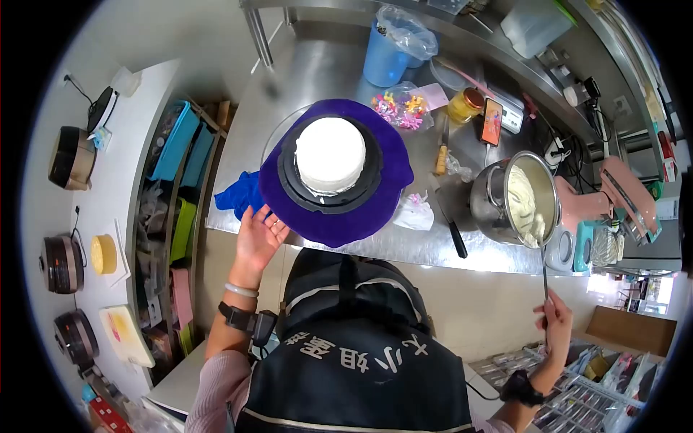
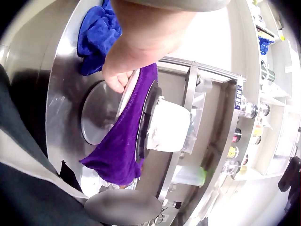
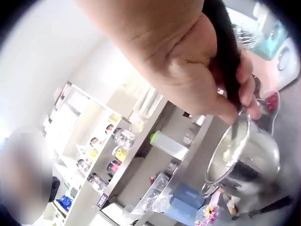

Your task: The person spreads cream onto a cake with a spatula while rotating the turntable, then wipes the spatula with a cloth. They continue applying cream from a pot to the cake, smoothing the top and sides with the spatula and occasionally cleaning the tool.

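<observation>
Cream [image 1: 523,198], pale and thick, sits in a steel pot [image 1: 493,206] that tilts so its mouth shows to the head camera, on the right side of the steel tabletop [image 1: 310,65]. The right hand [image 1: 554,325] grips the dark handle of a spatula [image 1: 545,273], whose far end reaches into the pot. The left hand [image 1: 258,239] has its fingers loosely extended, tips at the edge of a purple cloth [image 1: 336,227]. On that cloth rests a black board [image 1: 374,155], and on the board stands a white-coated cake [image 1: 330,155], upright, left of the pot.

Behind these, a blue bucket [image 1: 384,59] has a clear plastic bag [image 1: 410,32] draped over its mouth; there is something dark inside, too small to identify. Just in front of it, clear packaging holds small pink and yellow decorations [image 1: 404,110]. A glass jar [image 1: 463,110] with a brown lid contains something yellow and lies near a phone [image 1: 491,123]. On the upper shelf is a translucent box [image 1: 533,29] with a green edge; I cannot tell its contents. To the left, blue bins [image 1: 172,141] stand in a shelf unit, their contents hard to make out.
</observation>
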Available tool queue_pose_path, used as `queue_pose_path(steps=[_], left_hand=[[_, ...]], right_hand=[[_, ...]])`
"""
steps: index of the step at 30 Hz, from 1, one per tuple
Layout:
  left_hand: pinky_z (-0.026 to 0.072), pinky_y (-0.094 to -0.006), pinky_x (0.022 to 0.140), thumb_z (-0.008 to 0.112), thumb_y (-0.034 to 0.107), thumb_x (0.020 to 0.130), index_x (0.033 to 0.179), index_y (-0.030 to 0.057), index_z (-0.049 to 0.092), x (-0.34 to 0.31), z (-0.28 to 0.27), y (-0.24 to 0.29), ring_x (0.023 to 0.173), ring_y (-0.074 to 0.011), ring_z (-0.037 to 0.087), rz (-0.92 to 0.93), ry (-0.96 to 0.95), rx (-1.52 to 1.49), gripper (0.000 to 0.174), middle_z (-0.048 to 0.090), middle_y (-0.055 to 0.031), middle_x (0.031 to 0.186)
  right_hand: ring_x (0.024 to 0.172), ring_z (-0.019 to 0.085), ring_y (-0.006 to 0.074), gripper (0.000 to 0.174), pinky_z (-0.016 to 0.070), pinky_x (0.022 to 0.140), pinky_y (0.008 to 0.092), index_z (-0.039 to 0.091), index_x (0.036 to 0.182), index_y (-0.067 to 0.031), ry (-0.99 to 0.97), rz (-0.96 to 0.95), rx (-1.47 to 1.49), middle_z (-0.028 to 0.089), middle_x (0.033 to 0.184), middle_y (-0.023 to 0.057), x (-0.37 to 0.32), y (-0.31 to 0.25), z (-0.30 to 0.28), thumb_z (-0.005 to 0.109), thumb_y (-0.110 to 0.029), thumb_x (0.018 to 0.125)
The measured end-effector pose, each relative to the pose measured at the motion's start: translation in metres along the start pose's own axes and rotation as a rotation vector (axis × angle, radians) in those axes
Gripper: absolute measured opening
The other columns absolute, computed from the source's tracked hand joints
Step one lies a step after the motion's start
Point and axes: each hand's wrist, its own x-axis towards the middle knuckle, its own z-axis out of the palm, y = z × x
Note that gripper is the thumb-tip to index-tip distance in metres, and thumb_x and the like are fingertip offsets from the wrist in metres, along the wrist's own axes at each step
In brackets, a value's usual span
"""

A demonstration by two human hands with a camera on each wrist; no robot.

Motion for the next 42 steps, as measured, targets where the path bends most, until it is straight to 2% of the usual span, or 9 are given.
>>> queue_pose_path(steps=[4,7,12,15,19,23,29,37,42], left_hand=[[0.0452,-0.0404,0.093,0.034,0.046,0.098,0.120,0.0065,0.050,-0.002,0.000,-0.003,0.103,-0.0265,0.059,-0.001,0.024,0.025,0.048,0.062,-0.0128,0.111],[0.0454,-0.0403,0.093,0.036,0.046,0.098,0.118,0.0069,0.051,-0.002,0.001,-0.003,0.102,-0.0260,0.060,-0.032,-0.012,0.009,0.047,0.063,-0.0124,0.111],[0.0457,-0.0395,0.094,0.037,0.046,0.098,0.116,0.0070,0.051,-0.007,0.007,-0.008,0.102,-0.0255,0.061,0.001,0.041,0.013,0.046,0.063,-0.0127,0.110],[0.0469,-0.0409,0.092,0.040,0.042,0.098,0.116,0.0062,0.052,-0.013,0.015,-0.014,0.101,-0.0273,0.061,-0.006,0.079,-0.036,0.042,0.062,-0.0144,0.111],[0.0454,-0.0428,0.096,0.040,0.042,0.098,0.117,0.0049,0.050,-0.019,0.027,-0.024,0.105,-0.0288,0.060,-0.013,0.141,-0.033,0.043,0.061,-0.0170,0.114],[0.0445,-0.0427,0.097,0.037,0.044,0.098,0.120,0.0036,0.047,-0.023,0.022,-0.036,0.108,-0.0294,0.059,-0.029,0.101,-0.054,0.047,0.059,-0.0176,0.116],[0.0444,-0.0409,0.098,0.034,0.046,0.099,0.121,0.0037,0.048,-0.026,0.025,-0.047,0.108,-0.0279,0.059,0.003,0.111,-0.078,0.050,0.060,-0.0160,0.117],[0.0445,-0.0402,0.097,0.037,0.044,0.098,0.117,0.0061,0.052,-0.029,0.025,-0.049,0.106,-0.0263,0.059,0.025,0.128,-0.127,0.045,0.062,-0.0138,0.113],[0.0457,-0.0377,0.094,0.036,0.044,0.099,0.116,0.0072,0.053,-0.030,0.035,-0.044,0.103,-0.0233,0.060,0.011,0.171,-0.105,0.043,0.063,-0.0115,0.108]], right_hand=[[0.047,0.047,0.0088,0.043,0.0408,0.044,0.0195,0.045,0.136,-0.0107,-0.023,0.200,0.761,0.061,0.079,0.0070,0.053,0.026,0.046,0.053,-0.024,0.096],[0.046,0.046,0.0076,0.050,0.0361,0.039,0.0197,0.044,0.138,-0.0079,-0.121,0.298,0.886,0.061,0.074,0.0065,0.037,0.060,0.043,0.054,-0.029,0.094],[0.039,0.043,0.0086,0.049,0.0326,0.035,0.0205,0.045,0.136,-0.0052,-0.077,0.332,0.663,0.060,0.067,0.0079,-0.041,0.037,0.011,0.055,-0.028,0.094],[0.040,0.045,0.0108,0.046,0.0342,0.036,0.0216,0.045,0.136,-0.0029,-0.153,0.150,0.718,0.060,0.067,0.0087,-0.048,0.003,0.017,0.051,-0.022,0.095],[0.054,0.054,0.0145,0.035,0.0435,0.050,0.0235,0.053,0.128,0.0005,-0.219,-0.273,0.422,0.061,0.068,0.0082,-0.011,-0.075,0.096,0.048,-0.006,0.094],[0.061,0.053,0.0120,0.031,0.0432,0.056,0.0261,0.065,0.114,-0.0022,-0.169,-0.795,-0.001,0.061,0.077,0.0074,0.019,-0.143,0.177,0.063,0.003,0.083],[0.064,0.056,0.0213,0.030,0.0445,0.056,0.0310,0.069,0.108,-0.0099,-0.095,-1.081,-0.381,0.056,0.076,0.0076,0.032,-0.215,0.202,0.066,0.000,0.080],[0.065,0.058,0.0227,0.032,0.0468,0.056,0.0334,0.070,0.105,-0.0121,-0.128,-1.207,-0.645,0.055,0.074,0.0059,0.043,-0.248,0.197,0.068,-0.001,0.075],[0.065,0.058,0.0230,0.034,0.0466,0.056,0.0330,0.070,0.105,-0.0117,-0.239,-1.048,-0.603,0.056,0.075,0.0064,0.044,-0.258,0.179,0.067,0.001,0.073]])
